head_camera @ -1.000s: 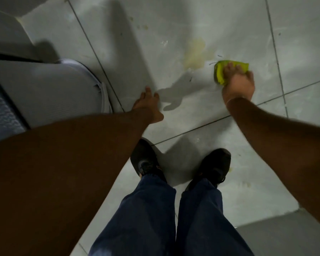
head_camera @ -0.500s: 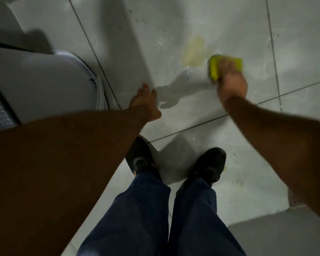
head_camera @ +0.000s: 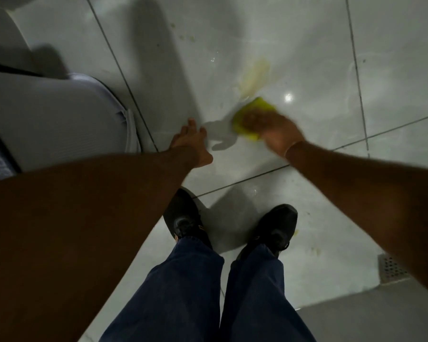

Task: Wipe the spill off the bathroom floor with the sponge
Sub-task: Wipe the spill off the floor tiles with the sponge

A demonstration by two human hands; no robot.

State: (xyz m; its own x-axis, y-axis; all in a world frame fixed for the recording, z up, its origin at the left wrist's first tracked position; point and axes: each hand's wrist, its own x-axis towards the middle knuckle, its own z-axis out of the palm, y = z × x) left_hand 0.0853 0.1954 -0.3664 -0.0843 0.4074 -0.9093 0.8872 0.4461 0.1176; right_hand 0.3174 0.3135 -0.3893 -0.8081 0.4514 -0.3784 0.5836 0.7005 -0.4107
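The right hand (head_camera: pixel 273 130) has swept the sponge (head_camera: pixel 251 114) leftward to the spill's (head_camera: pixel 255 76) six-o'clock edge, grip closed on it — stain mostly unwiped; left hand (head_camera: pixel 192 146) open, splayed on the floor (head_camera: pixel 307 45)

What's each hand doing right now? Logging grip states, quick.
Left hand: open, empty, fingers spread near the floor.
Right hand: closed on the yellow sponge, pressing it to the tiles.

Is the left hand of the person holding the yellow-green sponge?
No, the empty left hand rests open on the pale tiled floor, while the right hand presses the yellow-green sponge beside the yellowish spill.
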